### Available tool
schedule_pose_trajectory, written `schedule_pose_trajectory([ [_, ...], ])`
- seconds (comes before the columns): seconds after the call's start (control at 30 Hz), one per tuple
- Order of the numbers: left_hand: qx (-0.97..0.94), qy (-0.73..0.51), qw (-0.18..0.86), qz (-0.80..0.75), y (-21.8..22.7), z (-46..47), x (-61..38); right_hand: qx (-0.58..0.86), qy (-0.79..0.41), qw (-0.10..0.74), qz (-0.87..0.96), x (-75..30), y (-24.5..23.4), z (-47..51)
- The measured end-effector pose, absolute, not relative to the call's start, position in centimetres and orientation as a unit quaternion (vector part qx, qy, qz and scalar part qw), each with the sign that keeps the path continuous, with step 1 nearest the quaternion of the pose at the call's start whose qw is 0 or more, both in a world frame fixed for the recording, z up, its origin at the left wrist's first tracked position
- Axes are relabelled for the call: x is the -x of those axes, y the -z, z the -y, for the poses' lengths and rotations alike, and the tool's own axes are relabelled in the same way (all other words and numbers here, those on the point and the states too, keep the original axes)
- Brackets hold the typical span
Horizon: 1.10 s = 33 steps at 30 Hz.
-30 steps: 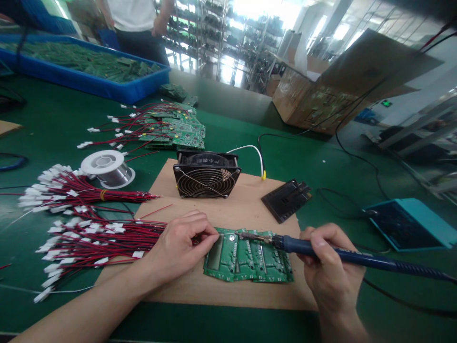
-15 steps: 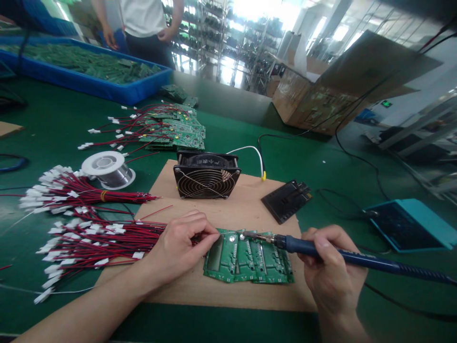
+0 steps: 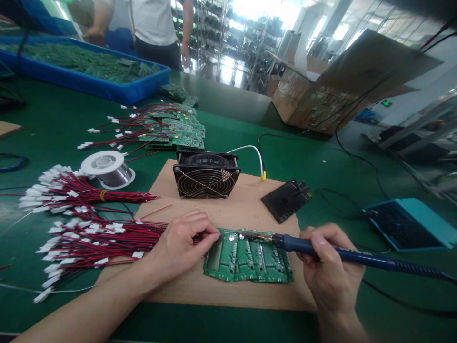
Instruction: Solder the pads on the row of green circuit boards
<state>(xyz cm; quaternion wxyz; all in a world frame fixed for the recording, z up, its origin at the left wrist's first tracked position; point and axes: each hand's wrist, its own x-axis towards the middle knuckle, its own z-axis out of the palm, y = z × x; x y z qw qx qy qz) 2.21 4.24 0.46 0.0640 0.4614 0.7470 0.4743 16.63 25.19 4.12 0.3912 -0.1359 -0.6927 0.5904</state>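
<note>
A green circuit board panel (image 3: 250,259) lies on a brown board (image 3: 243,209) in front of me. My right hand (image 3: 330,269) grips a blue-handled soldering iron (image 3: 321,249), its metal tip touching the panel's top edge. My left hand (image 3: 180,247) rests at the panel's left end, fingers pinched on a thin wire at the same spot as the tip. Bundles of red wires (image 3: 93,238) with white connectors lie just left of that hand.
A black fan (image 3: 206,175) stands behind the panel, a black holder (image 3: 285,199) to its right, a solder spool (image 3: 107,167) at left. Wired boards (image 3: 171,131) and a blue tray (image 3: 82,69) of boards lie farther back. A teal station (image 3: 407,224) sits right. A person stands beyond the tray.
My hands and the iron have barely moved. The person at the far side of the table has shifted to the right and lowered an arm.
</note>
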Motion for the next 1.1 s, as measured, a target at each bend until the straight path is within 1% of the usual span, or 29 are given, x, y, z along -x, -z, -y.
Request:
schedule_pose_trajectory([
  [0.2, -0.459, -0.484, 0.052, -0.743, -0.61, -4.25, -2.26, 0.133, -0.595, 0.388, 0.691, -16.57, -4.12, -25.13],
  [0.4, -0.445, -0.492, 0.032, -0.748, -0.86, -4.19, -2.37, 0.125, -0.625, 0.42, 0.646, -16.2, -4.62, -24.71],
  [1.1, -0.466, -0.471, 0.054, -0.747, -0.86, -4.52, -2.2, 0.144, -0.611, 0.393, 0.672, -16.38, -4.16, -24.98],
])
